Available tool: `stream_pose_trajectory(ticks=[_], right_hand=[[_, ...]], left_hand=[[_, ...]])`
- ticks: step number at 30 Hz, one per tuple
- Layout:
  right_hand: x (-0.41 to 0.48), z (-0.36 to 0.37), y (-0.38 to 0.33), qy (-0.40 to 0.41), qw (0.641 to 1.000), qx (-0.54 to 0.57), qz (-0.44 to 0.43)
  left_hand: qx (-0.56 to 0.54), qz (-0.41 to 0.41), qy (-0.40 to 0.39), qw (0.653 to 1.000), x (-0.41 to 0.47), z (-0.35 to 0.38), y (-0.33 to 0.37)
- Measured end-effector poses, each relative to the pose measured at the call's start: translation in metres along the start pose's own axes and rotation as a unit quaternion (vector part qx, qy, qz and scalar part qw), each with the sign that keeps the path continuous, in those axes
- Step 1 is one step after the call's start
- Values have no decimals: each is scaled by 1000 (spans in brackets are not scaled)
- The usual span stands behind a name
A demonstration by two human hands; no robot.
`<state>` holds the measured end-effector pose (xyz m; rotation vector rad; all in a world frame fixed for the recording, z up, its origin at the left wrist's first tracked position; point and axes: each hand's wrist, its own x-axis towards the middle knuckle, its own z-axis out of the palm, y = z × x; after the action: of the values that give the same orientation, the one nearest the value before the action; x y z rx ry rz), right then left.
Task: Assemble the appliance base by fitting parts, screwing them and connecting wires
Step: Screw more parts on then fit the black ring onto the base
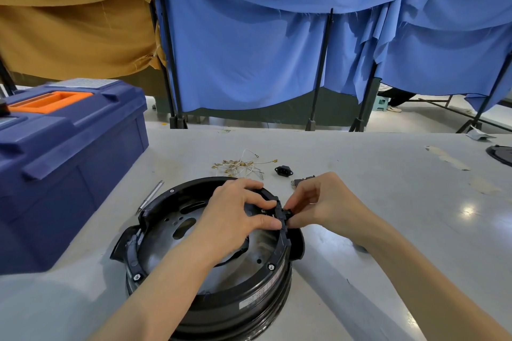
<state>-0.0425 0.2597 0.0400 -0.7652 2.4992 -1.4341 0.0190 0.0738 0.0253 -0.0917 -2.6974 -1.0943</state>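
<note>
Evidently early: a part [288,214] is pinched onto the base [221,302] by the right hand [321,202], the rim gripped by the left hand [235,210]; wires [241,165] lie unconnected.

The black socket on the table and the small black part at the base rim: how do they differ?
The socket lies loose on the table, beyond the base; the small part sits at the base rim. No hand touches the socket; the right hand pinches the small part. The socket shows fully; that hand partly hides the small part. Both are small and black.
</note>
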Motion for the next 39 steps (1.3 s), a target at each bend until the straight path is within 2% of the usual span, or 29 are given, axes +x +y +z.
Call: stream_pose_trajectory(ticks=[5,14,26,32,39], right_hand=[[0,-7,4,-26,999,44,18],[4,5,5,12,998,-51,17],[8,10,10,14,998,-67,16],[6,13,12,35,999,-33,19],[3,8,7,10,998,-40,37]], left_hand=[[-4,0,5,1000,1,0,1],[10,0,12,1000,1,3,1],[19,-7,12,1000,2,6,3],[15,-13,15,1000,3,6,2],[19,-11,17,1000,4,6,4]])
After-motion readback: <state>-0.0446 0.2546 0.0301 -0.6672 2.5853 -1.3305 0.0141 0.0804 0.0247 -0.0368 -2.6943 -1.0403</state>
